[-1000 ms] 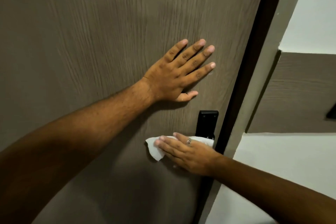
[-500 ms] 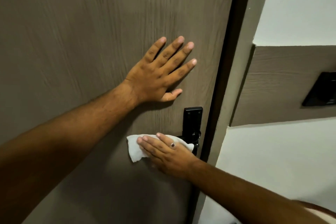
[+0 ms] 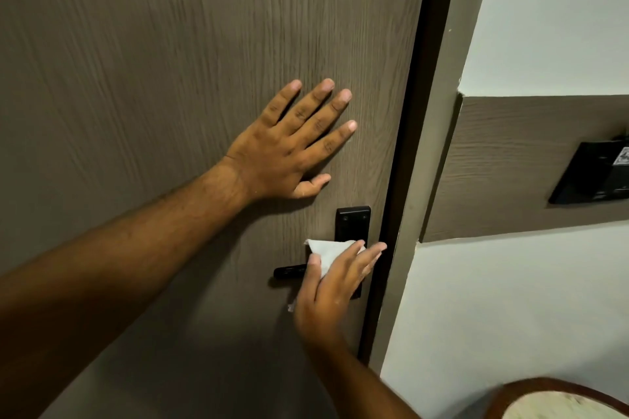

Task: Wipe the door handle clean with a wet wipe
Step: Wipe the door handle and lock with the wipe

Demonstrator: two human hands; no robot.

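Low on the right edge of the door [image 3: 170, 78], the black door handle [image 3: 289, 271] points left from its black backplate [image 3: 352, 223], and only its left tip shows past your fingers. Your right hand [image 3: 335, 286] lies over the rest of the lever, grasping the white wet wipe [image 3: 328, 250] against it; the wipe's upper corner pokes out above your thumb and a small scrap shows below your palm. Your left hand [image 3: 289, 150] is released, spread flat on the wood above and to the left of the backplate. Right of the door runs the dark frame [image 3: 422, 112], then a pale wall with a brown panel [image 3: 503, 163] carrying a black switch plate [image 3: 592, 173].
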